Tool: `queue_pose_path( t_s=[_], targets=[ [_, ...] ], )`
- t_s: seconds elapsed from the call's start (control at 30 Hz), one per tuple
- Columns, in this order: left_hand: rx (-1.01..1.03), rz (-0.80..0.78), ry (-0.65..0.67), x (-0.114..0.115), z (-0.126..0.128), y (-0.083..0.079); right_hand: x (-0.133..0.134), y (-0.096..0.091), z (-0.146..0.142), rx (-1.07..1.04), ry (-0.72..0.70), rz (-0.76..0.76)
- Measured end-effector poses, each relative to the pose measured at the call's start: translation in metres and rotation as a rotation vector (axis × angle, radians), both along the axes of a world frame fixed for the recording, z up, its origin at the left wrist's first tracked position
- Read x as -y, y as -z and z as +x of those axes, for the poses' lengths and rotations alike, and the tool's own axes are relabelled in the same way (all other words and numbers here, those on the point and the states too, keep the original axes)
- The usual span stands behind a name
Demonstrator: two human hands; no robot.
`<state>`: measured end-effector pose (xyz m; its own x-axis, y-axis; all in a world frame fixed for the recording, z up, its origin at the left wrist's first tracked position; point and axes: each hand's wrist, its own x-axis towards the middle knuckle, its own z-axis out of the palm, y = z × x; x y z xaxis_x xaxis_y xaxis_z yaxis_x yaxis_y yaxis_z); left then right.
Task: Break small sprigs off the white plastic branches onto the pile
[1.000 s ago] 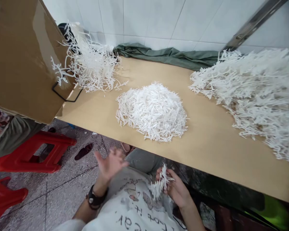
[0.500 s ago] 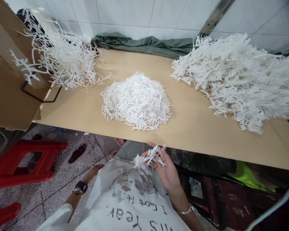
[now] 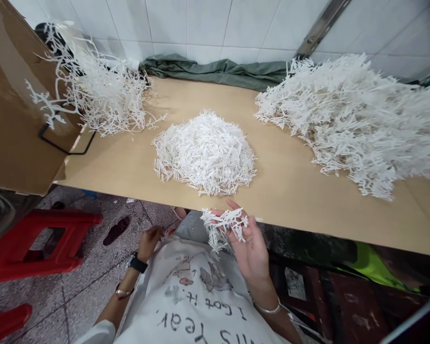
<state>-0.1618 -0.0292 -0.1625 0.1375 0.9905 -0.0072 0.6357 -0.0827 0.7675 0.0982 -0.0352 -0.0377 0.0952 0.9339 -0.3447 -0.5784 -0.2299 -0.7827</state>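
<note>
My right hand (image 3: 249, 248) is raised at the table's front edge, its fingers curled around a loose bunch of white branched plastic pieces (image 3: 229, 222). Part of that bunch hangs down over the shirt. Off to the left, my left hand (image 3: 150, 241) is beside my lap with its fingers curled in; whatever may be inside them is hidden. Straight ahead on the table lies a mound of short white plastic pieces (image 3: 206, 153), just beyond my right hand and apart from it.
A large heap of white branched pieces (image 3: 358, 119) covers the table's (image 3: 290, 191) right side. Longer white branching stems (image 3: 107, 98) are tangled at left, near a cardboard box (image 3: 17, 105). Green cloth (image 3: 215, 71) runs along the wall. A red stool (image 3: 50, 243) stands on the floor.
My right hand has risen slightly toward the table, and the bunch in it is spread more sideways. My left hand has moved up and a little to the right.
</note>
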Motion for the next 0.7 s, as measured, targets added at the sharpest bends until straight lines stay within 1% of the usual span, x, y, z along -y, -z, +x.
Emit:
queue_pose_path(
  t_s=[0.07,0.13,0.17,0.2,0.23,0.27,0.3,0.33,0.4,0.47,0.5,0.63,0.7],
  targets=[
    [0.058,0.053,-0.080,-0.006,0.019,-0.032,-0.001,0.001,-0.005,0.018,0.003,0.020],
    [0.094,0.104,-0.075,-0.015,0.044,-0.070,0.000,0.002,-0.010,0.039,-0.021,0.048],
    [0.116,0.134,-0.019,-0.019,0.057,-0.089,0.001,0.003,-0.012,0.053,-0.034,0.057],
    [0.108,0.191,0.103,-0.025,0.070,-0.106,0.002,0.003,-0.013,0.072,-0.042,0.060],
    [0.052,0.242,0.204,-0.031,0.083,-0.120,0.003,0.004,-0.014,0.102,-0.043,0.059],
    [-0.021,0.303,0.255,-0.037,0.094,-0.131,0.004,0.005,-0.013,0.149,-0.035,0.057],
    [-0.091,0.347,0.312,-0.043,0.103,-0.138,0.005,0.005,-0.012,0.213,-0.028,0.053],
    [-0.159,0.380,0.383,-0.049,0.110,-0.142,0.006,0.006,-0.009,0.291,-0.023,0.053],
    [-0.249,0.411,0.558,-0.059,0.116,-0.142,0.005,0.007,-0.003,0.445,-0.050,0.069],
    [-0.271,0.386,0.715,-0.064,0.116,-0.140,0.003,0.007,0.003,0.551,-0.123,0.103],
    [-0.259,0.348,0.758,-0.066,0.115,-0.138,0.002,0.006,0.006,0.595,-0.158,0.125],
    [-0.113,0.150,0.791,-0.066,0.109,-0.139,-0.004,0.002,0.013,0.796,-0.231,0.194],
    [-0.041,0.143,0.830,-0.066,0.108,-0.140,-0.007,-0.002,0.015,0.833,-0.283,0.218]
  ],
)
